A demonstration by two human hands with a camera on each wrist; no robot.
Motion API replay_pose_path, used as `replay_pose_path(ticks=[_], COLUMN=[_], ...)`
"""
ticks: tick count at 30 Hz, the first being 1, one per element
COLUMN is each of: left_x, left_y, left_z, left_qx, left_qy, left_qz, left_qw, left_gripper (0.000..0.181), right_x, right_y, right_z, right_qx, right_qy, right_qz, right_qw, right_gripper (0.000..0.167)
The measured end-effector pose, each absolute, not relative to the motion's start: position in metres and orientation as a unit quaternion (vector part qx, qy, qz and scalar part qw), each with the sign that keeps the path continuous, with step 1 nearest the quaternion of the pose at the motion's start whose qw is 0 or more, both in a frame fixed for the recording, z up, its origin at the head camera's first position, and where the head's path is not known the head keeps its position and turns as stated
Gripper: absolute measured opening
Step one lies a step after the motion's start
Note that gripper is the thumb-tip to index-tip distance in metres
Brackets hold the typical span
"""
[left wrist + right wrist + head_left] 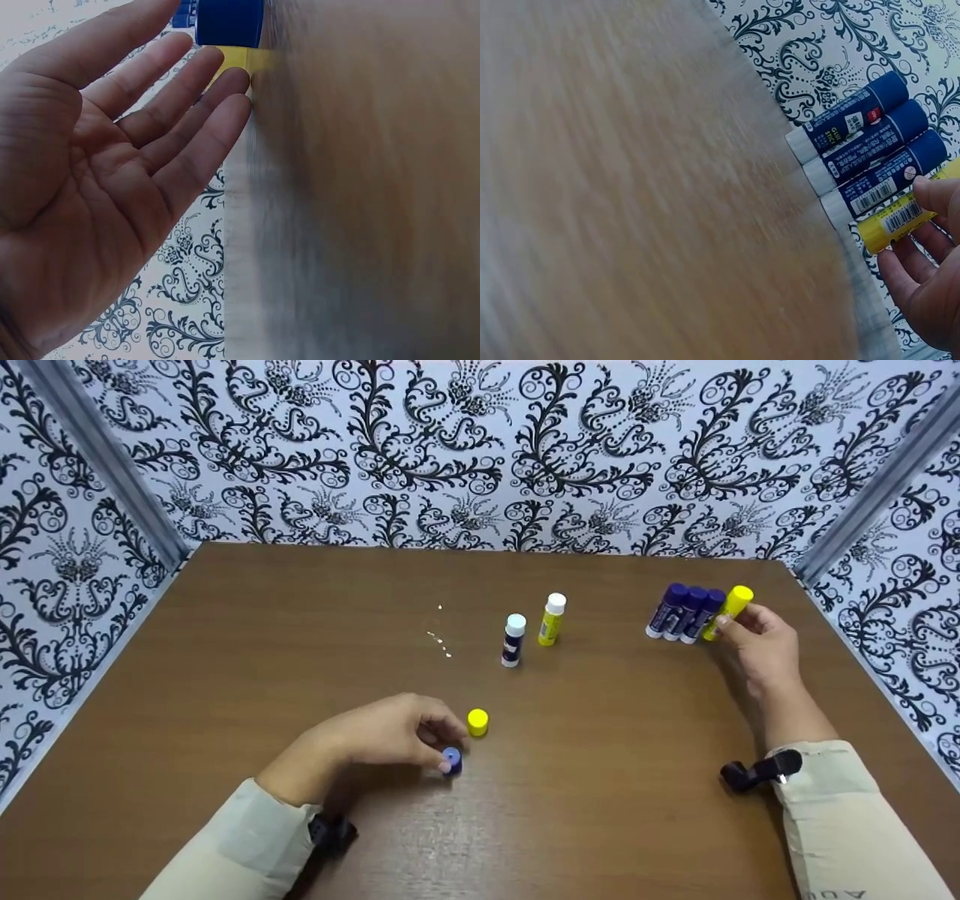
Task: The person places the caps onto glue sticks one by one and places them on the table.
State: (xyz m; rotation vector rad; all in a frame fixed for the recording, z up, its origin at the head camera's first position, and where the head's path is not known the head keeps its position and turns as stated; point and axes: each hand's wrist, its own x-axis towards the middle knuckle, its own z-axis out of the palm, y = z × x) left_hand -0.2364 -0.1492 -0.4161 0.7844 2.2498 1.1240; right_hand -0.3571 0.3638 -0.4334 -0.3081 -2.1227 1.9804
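Note:
At the far right in the head view, my right hand [769, 649] pinches a yellow glue stick [739, 601] upright between thumb and fingers. That stick stands at the end of a row of three dark blue glue sticks [885, 187] with white bases. Nearer the front, my left hand [401, 731] is beside a small blue cap [452, 759], its thumb tip against the cap. Its fingers [202, 142] look extended in the left wrist view, not wrapped round the cap. A yellow cap [478, 722] stands just beyond those fingertips.
Two glue sticks with white tops stand mid-table: a dark blue one [511, 641] and a yellow one [551, 620]. Small white crumbs [439, 641] lie left of them on the brown table [600, 810]. Patterned panels [465, 457] border the back and sides.

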Motion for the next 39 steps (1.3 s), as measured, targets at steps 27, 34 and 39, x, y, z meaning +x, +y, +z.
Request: replay_pose_path(ticks=[27, 34, 39], left_x=[-0.235, -0.2355, -0.2352], left_y=[-0.1452, -0.146, -0.1457], left_z=[-0.4204, -0.4195, -0.419], left_qx=[0.294, 0.303, 0.302], left_qy=[0.834, 0.835, 0.834], left_qz=[0.397, 0.388, 0.392], left_qw=[0.248, 0.244, 0.245], left_gripper=[0.033, 0.03, 0.03], right_x=[-0.3564, -0.3559, -0.3571], right_y=[0.3656, 0.3662, 0.3665], right_z=[-0.4373, -0.4376, -0.439], right_qx=[-0.086, -0.096, -0.085], right_qy=[-0.693, -0.701, -0.693], right_qz=[0.714, 0.705, 0.714], right_qw=[0.053, 0.047, 0.051], right_gripper=[0.027, 0.028, 0.022])
